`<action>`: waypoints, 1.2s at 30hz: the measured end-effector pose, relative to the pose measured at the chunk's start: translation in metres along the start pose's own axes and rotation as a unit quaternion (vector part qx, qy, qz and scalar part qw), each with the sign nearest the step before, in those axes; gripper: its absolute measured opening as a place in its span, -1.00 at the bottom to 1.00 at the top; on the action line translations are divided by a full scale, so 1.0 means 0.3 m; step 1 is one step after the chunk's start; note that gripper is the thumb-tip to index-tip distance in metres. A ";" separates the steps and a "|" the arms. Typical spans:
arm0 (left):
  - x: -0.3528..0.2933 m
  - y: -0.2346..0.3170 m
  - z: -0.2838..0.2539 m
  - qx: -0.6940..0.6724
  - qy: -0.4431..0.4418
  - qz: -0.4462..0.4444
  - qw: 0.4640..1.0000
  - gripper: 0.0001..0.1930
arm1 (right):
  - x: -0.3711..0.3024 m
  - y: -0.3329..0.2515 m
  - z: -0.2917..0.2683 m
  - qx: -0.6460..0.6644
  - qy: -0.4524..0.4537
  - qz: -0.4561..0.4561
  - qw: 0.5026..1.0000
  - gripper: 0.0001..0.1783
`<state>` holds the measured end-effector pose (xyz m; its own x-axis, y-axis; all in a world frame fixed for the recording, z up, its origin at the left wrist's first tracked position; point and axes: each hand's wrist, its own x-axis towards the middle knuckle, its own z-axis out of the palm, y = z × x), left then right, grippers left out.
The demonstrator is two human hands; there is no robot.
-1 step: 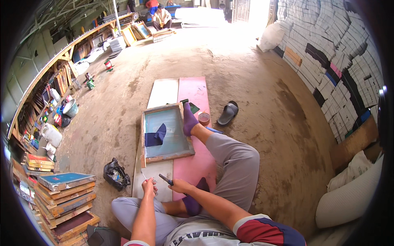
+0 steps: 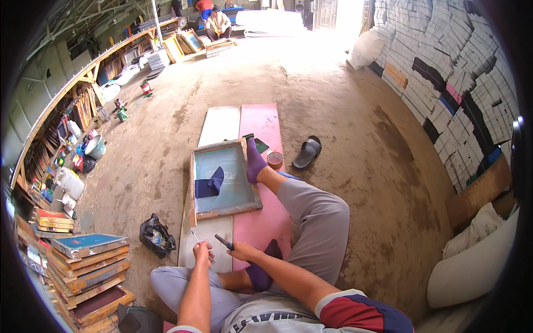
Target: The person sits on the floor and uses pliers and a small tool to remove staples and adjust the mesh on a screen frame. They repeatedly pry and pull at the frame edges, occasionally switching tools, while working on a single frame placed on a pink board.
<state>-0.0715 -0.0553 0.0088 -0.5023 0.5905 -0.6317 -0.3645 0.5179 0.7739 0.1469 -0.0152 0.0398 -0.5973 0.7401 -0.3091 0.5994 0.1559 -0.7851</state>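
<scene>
My left hand (image 2: 204, 253) is closed around a thin white stick (image 2: 195, 236) that points up toward the wooden frame. To its right, my right hand (image 2: 244, 251) grips a dark, narrow hand tool (image 2: 224, 242) whose exact kind is too small to tell. The tool's end tilts toward the left hand, and a small gap separates them. Ahead of both hands lies a wood-edged screen printing frame (image 2: 236, 190) with pale blue mesh, and dark blue pieces (image 2: 210, 186) rest on it. My foot in a purple sock (image 2: 254, 161) touches the frame's right edge.
White and pink boards (image 2: 265, 214) lie beneath the frame. A roll of brown tape (image 2: 274, 160) and a black sandal (image 2: 307, 152) are at right. On the left are a black plastic bag (image 2: 157, 235) and stacked frames (image 2: 91, 245). A person (image 2: 217, 23) sits far off.
</scene>
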 end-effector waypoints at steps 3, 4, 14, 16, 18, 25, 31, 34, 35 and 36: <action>-0.004 -0.009 0.030 0.000 -0.061 0.009 0.998 -0.76 | 0.024 0.011 0.004 0.040 0.025 -0.014 0.999 -0.51; -0.021 -0.026 0.046 -0.005 -0.064 0.004 0.998 -0.76 | 0.020 0.008 0.007 0.049 0.028 -0.007 0.998 -0.51; -0.174 0.039 0.101 0.034 -0.124 0.006 0.992 -0.71 | -0.008 0.003 -0.013 0.125 0.117 0.089 0.981 -0.57; -0.157 0.065 0.076 0.047 -0.119 0.014 0.992 -0.70 | -0.004 -0.020 -0.025 0.115 0.133 0.085 0.981 -0.57; -0.125 0.098 0.061 0.026 -0.119 0.035 0.992 -0.73 | 0.017 -0.018 -0.036 0.100 0.138 0.095 0.981 -0.57; -0.064 0.189 0.017 0.096 -0.112 0.080 0.986 -0.74 | 0.007 -0.046 -0.032 0.098 0.172 0.130 0.971 -0.56; 0.114 0.293 -0.083 0.286 -0.005 0.216 0.934 -0.62 | 0.107 -0.087 -0.085 -0.020 0.218 0.135 0.966 -0.54; 0.153 0.351 -0.086 0.293 0.024 0.257 0.921 -0.54 | 0.192 -0.037 -0.120 -0.087 0.281 0.081 0.952 -0.61; 0.187 0.344 -0.101 0.270 0.026 0.249 0.930 -0.53 | 0.218 -0.050 -0.132 -0.091 0.288 0.068 0.951 -0.63; 0.231 0.316 -0.112 0.247 0.029 0.241 0.938 -0.52 | 0.243 -0.061 -0.147 -0.095 0.297 0.056 0.949 -0.65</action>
<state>-0.1671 0.0140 0.0400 -0.5619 0.8027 -0.1998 0.3163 0.4317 0.8447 0.1158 0.0646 0.0554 -0.1528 0.9881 0.0158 0.7609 0.1278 -0.6362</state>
